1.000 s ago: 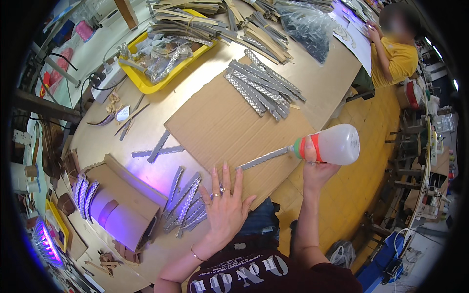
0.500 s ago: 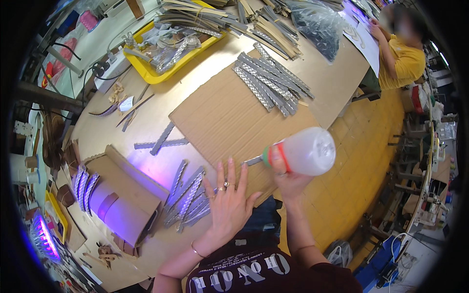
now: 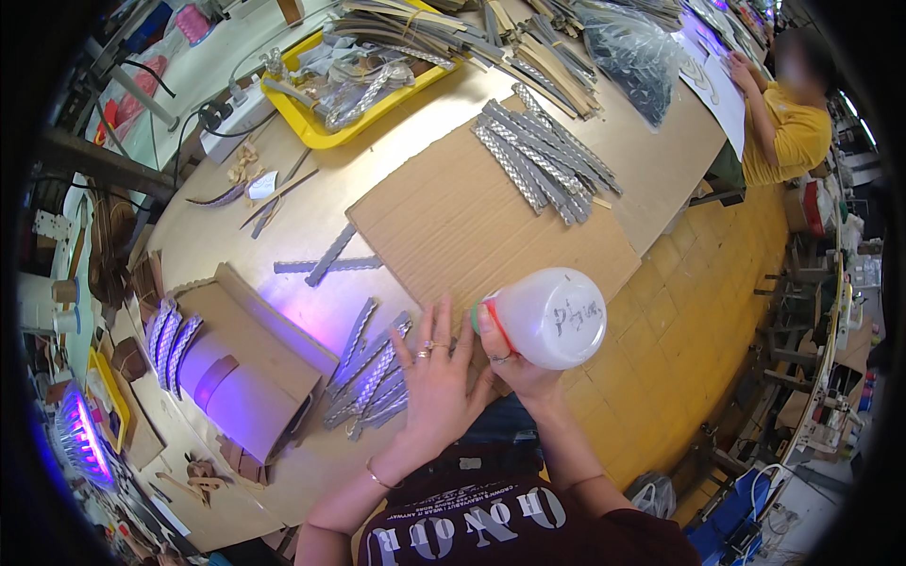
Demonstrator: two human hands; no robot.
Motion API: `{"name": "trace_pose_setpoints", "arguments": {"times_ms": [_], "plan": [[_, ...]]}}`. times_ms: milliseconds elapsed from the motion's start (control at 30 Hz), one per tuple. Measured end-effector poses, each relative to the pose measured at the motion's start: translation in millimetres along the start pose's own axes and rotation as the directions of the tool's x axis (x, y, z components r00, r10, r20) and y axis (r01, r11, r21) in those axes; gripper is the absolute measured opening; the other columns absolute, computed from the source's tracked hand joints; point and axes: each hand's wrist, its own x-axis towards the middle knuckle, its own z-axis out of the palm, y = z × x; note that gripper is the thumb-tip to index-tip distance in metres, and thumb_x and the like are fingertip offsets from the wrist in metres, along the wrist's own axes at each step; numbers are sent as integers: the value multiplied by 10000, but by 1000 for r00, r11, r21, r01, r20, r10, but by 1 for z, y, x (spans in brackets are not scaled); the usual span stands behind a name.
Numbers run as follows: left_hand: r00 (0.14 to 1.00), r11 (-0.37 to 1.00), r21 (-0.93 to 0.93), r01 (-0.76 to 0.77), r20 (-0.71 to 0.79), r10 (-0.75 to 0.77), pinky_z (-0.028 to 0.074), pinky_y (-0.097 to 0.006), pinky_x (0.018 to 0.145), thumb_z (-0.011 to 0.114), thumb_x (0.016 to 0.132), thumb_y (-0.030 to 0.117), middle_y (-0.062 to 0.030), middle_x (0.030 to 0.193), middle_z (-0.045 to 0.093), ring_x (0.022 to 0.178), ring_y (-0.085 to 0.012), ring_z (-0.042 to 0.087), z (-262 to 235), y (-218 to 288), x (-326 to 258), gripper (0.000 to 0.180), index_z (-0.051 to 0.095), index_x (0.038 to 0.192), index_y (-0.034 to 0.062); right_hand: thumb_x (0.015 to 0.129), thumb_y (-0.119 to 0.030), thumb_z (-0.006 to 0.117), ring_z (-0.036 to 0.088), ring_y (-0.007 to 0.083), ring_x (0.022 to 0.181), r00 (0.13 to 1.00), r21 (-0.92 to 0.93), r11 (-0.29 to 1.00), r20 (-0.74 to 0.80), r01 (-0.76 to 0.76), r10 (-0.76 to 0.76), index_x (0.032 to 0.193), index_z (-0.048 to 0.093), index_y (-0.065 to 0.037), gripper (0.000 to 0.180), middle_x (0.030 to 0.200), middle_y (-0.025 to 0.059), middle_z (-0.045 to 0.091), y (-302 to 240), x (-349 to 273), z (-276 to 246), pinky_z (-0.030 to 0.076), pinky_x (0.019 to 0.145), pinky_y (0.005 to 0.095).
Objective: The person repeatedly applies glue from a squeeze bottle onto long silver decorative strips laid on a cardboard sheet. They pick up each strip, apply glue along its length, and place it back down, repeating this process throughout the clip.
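Observation:
My right hand (image 3: 525, 374) grips a translucent white squeeze bottle (image 3: 557, 321), tipped so that its base faces up toward me. Its red band and green cap (image 3: 475, 319) point left, close to the fingers of my left hand (image 3: 442, 382). That left hand lies flat with fingers stretched out at the near edge of a brown cardboard sheet (image 3: 425, 222). What is under the bottle's tip is hidden. Left of my left hand, a loose pile of grey and silver braided strips (image 3: 370, 382) rests on the table. A second bundle of braided strips (image 3: 540, 156) lies on the cardboard's far part.
A yellow tray (image 3: 326, 141) holds braided pieces at the far left. Two grey strips (image 3: 328, 264) cross beside the cardboard. Braids rest over a curved cardboard form (image 3: 241, 373) near a purple-lit lamp (image 3: 85, 439). At far right, a person in yellow (image 3: 793, 123) works.
The bottle has moved left, its cap now near my left fingers, and its base has turned more toward me. The strip seen under its tip is now hidden. The whole view has shifted slightly.

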Motion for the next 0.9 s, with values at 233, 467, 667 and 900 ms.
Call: {"name": "trace_pose_setpoints", "arguments": {"times_ms": [233,467,667,900], "plan": [[989,967,250,-47,-124,81,21,-631,1108,612,880,381,-140,1501,360,1399,-337,305,6,-7,1,511,588,1258,38,766,-155,772,665,196,700,977,202,959,-47,-196,210,863,714,-60,148,803,38,703,-6,2,4,518,744,330],[984,715,696,-69,-70,163,-9,-599,1128,491,916,497,-117,1495,381,1407,-305,311,10,0,3,581,576,1289,60,762,-166,781,674,217,751,997,-175,982,28,70,-66,928,708,-60,210,844,59,707,6,-3,3,523,756,343],[990,787,613,-63,-62,127,-29,-591,1134,574,864,479,-146,1524,321,1436,-316,238,12,6,2,650,541,1303,1,765,-124,778,638,190,741,954,77,980,-227,-185,197,929,659,-21,227,849,63,673,23,10,-27,507,744,311],[988,829,552,-83,-62,140,-18,-592,1133,597,859,457,-167,1526,308,1444,-319,209,9,3,3,650,536,1301,-16,762,-146,772,638,172,700,915,-5,990,-382,-143,131,803,662,-23,170,754,47,663,35,37,-49,500,715,292]]}}
